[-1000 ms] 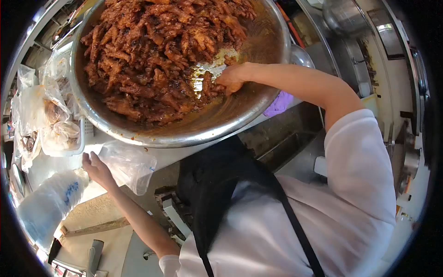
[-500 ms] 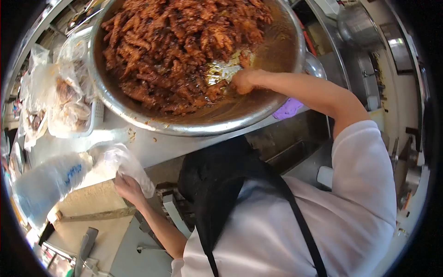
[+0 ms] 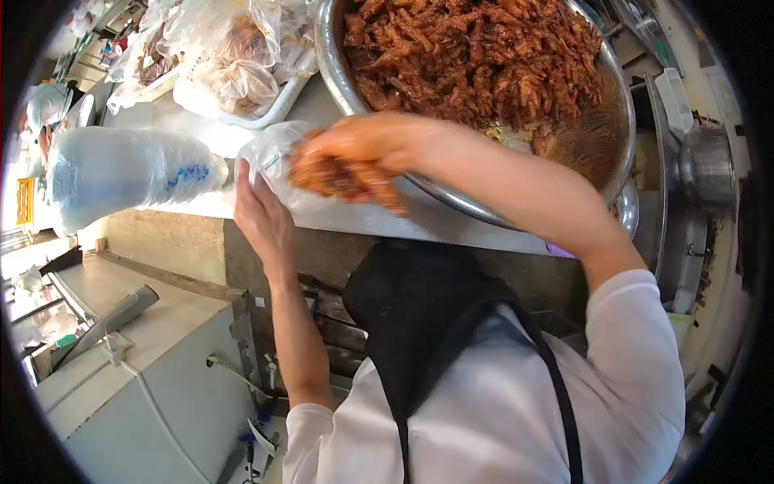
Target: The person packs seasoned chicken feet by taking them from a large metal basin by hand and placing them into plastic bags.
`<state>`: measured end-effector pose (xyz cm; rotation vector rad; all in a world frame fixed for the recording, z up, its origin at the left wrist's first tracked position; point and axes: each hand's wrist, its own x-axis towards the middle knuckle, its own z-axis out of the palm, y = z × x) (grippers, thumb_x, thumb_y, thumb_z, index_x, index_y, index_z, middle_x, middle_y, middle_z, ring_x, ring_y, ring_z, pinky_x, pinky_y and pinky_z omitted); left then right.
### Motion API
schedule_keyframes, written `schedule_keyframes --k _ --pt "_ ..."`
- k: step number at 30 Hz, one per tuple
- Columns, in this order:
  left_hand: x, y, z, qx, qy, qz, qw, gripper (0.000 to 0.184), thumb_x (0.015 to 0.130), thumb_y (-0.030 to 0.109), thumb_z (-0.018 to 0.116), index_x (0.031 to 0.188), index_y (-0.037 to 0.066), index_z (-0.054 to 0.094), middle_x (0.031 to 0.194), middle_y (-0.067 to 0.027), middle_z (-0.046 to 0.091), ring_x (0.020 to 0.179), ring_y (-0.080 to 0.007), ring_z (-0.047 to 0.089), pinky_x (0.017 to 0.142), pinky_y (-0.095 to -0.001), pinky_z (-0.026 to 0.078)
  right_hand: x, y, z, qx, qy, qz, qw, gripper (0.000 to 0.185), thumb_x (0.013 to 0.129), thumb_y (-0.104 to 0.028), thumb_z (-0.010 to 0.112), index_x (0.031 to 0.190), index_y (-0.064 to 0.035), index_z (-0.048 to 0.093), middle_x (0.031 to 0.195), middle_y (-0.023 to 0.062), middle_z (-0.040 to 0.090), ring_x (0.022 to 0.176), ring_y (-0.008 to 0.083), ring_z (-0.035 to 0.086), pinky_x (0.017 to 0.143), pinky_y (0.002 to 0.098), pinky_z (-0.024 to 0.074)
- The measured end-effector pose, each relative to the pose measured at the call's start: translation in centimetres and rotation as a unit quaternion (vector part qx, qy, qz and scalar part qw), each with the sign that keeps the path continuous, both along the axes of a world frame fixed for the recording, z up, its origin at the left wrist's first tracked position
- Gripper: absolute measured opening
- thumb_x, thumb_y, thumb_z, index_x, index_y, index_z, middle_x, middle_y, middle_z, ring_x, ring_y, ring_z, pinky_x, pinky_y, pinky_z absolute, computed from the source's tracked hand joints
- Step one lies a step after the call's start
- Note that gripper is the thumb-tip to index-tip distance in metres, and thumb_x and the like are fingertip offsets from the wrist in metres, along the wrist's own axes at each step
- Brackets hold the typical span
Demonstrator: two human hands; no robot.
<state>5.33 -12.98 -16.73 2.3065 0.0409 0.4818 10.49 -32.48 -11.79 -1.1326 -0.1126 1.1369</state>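
A clear plastic bag [image 3: 274,149] is gripped at its edge by my left hand [image 3: 262,210], over the front of the table. Against the bag, my right hand [image 3: 363,145] is closed around a clump of reddish-brown sauced chicken feet [image 3: 343,177]; motion blurs it slightly. Many more chicken feet [image 3: 476,64] fill the large metal basin [image 3: 625,121], behind and to the right of my hands. Left of the bag lies a bulky, plastic-wrapped bundle [image 3: 129,173] with blue print, its narrow end toward my left hand.
Bagged food [image 3: 238,64] sits in a white plastic basket [image 3: 278,109] at the table's back left. The metal table [image 3: 387,218] ends just before my black apron [image 3: 419,315]. A white cabinet [image 3: 161,395] stands at lower left, and a metal pot [image 3: 709,169] at far right.
My right hand has come out of the basin with chicken feet and moved left to the bag. My left hand still holds the bag. The view has shifted left.
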Motion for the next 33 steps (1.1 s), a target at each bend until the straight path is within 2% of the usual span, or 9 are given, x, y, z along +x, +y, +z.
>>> schedule_keyframes --k 4,7,11,13,19,23,27,31,33 --pt "-2.0 0.1 0.9 0.038 -0.01 -0.005 0.999 0.034 0.097 0.012 0.041 0.125 -0.006 0.049 0.103 -0.0205 0.061 0.099 -0.0233 0.06 0.087 -0.0301 0.044 5.5 10.9 -10.9 0.05 0.126 -0.146 0.98 0.029 0.084 -0.031 0.06 0.076 -0.0037 0.061 0.065 0.0121 0.059 0.049 0.0215 0.055 0.039 0.0383 0.0431" --pt "0.1 3.8 -1.7 -0.43 -0.069 -0.051 0.899 0.033 0.096 0.012 0.042 0.123 -0.005 0.051 0.105 -0.0231 0.064 0.091 -0.0316 0.064 0.078 -0.0371 0.049 5.3 12.0 -11.8 0.08 -0.021 -0.173 0.982 0.034 0.078 -0.035 0.068 0.072 -0.0023 0.06 0.066 0.0131 0.061 0.059 0.0224 0.06 0.044 0.0384 0.0462" --pt "4.3 2.5 2.3 0.063 -0.088 -0.015 0.994 0.03 0.097 0.016 0.043 0.111 -0.004 0.061 0.089 -0.0138 0.064 0.079 -0.0208 0.061 0.07 -0.0343 0.05 2.7 7.6 -2.5 -0.174 -0.264 -0.222 0.922 0.03 0.08 -0.023 0.065 0.093 0.0037 0.063 0.073 0.0155 0.064 0.066 0.0202 0.061 0.059 0.0323 0.0492" --pt "7.9 2.8 4.2 0.017 -0.046 0.047 0.998 0.029 0.096 0.017 0.044 0.107 -0.001 0.064 0.081 -0.0096 0.061 0.069 -0.0154 0.057 0.062 -0.0306 0.05 2.3 5.2 -2.0 -0.034 -0.334 -0.349 0.875 0.027 0.082 -0.02 0.062 0.097 0.003 0.063 0.078 0.0158 0.065 0.069 0.0206 0.062 0.063 0.0327 0.05" --pt "17.8 3.8 13.7 -0.099 -0.225 0.048 0.968 0.027 0.094 0.017 0.046 0.109 0.002 0.063 0.087 -0.0085 0.067 0.071 -0.016 0.063 0.06 -0.0263 0.051 -0.4 -9.1 -2.6 -0.369 -0.537 -0.316 0.689 0.021 0.085 -0.013 0.059 0.099 0.0021 0.063 0.086 0.0164 0.065 0.082 0.0281 0.064 0.075 0.0385 0.0499" --pt "24.5 7.7 5.6 0.075 -0.253 -0.06 0.963 0.03 0.094 0.017 0.045 0.113 0.001 0.061 0.107 -0.0129 0.066 0.094 -0.0207 0.063 0.083 -0.0326 0.049 -1.1 -13.1 -4.4 -0.462 -0.574 -0.266 0.621 0.027 0.083 -0.014 0.061 0.106 -0.0009 0.061 0.107 0.0176 0.06 0.098 0.0306 0.059 0.085 0.0375 0.0474" --pt "25.1 5.0 -4.9 0.284 0.066 -0.211 0.933 0.041 0.087 0.026 0.057 0.122 0.005 0.056 0.109 -0.0149 0.065 0.101 -0.0283 0.06 0.093 -0.0368 0.041 3.9 -12.3 -4.4 -0.432 -0.749 -0.215 0.453 0.035 0.08 -0.016 0.065 0.113 -0.0041 0.059 0.121 0.0171 0.053 0.106 0.0328 0.054 0.091 0.0389 0.045" --pt "18.2 2.9 1.9 0.126 0.133 -0.09 0.979 0.048 0.09 0.025 0.056 0.133 0.006 0.047 0.107 -0.0137 0.063 0.095 -0.0219 0.059 0.085 -0.0315 0.043 4.6 -9.8 -4.6 -0.561 -0.61 0.077 0.554 0.039 0.078 -0.009 0.06 0.117 -0.0064 0.057 0.115 0.0177 0.056 0.101 0.0374 0.056 0.083 0.0481 0.0472" --pt "15.5 7.0 6.2 0.084 -0.111 -0.177 0.974 0.043 0.094 0.023 0.047 0.132 0.002 0.047 0.105 -0.013 0.066 0.087 -0.0187 0.063 0.079 -0.0293 0.048 1.2 -10.9 -5.3 -0.541 -0.566 0.05 0.62 0.044 0.078 -0.006 0.057 0.122 -0.006 0.052 0.11 0.0196 0.058 0.095 0.0375 0.06 0.074 0.0477 0.0497"
